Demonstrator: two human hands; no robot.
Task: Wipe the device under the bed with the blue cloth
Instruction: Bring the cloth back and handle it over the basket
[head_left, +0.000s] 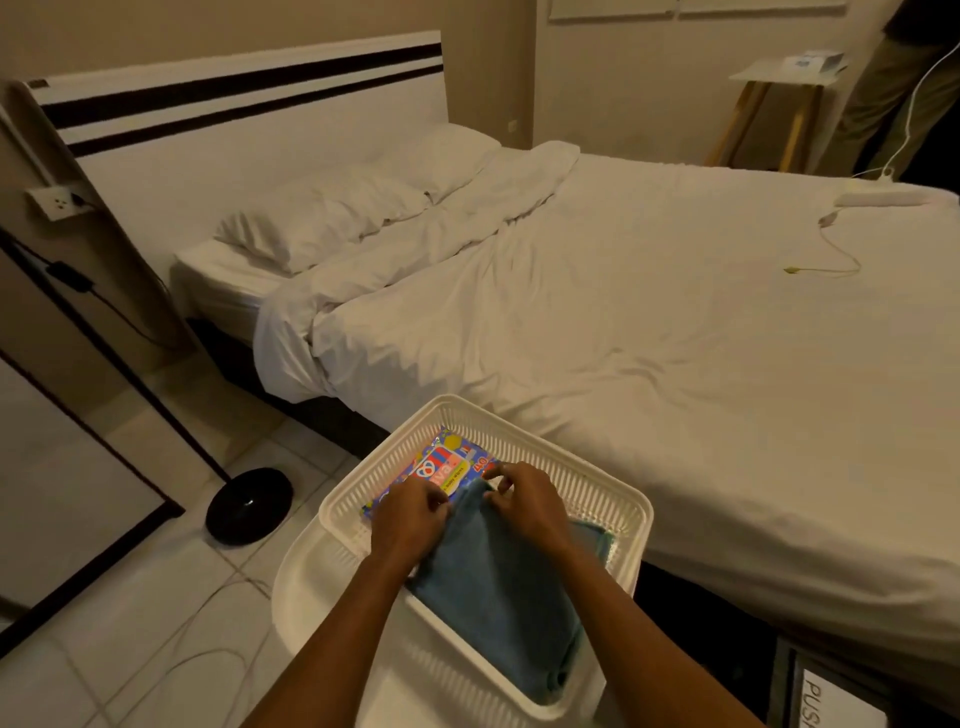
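A folded blue cloth (498, 587) lies in a white plastic basket (587, 488) just below me. My left hand (410, 514) and my right hand (524, 499) both pinch the cloth's far edge. Under the cloth's far end lies a colourful pack of wipes (441, 467). A round black device (248, 505) sits on the tiled floor to the left, beside the bed's (649, 322) dark base, out in the open rather than under it.
The basket rests on a white stand (306, 587). A thin cable (197, 618) runs across the floor tiles. A power strip and yellow cord (836, 260) lie on the bed. A person (893, 83) stands by a side table at the far right.
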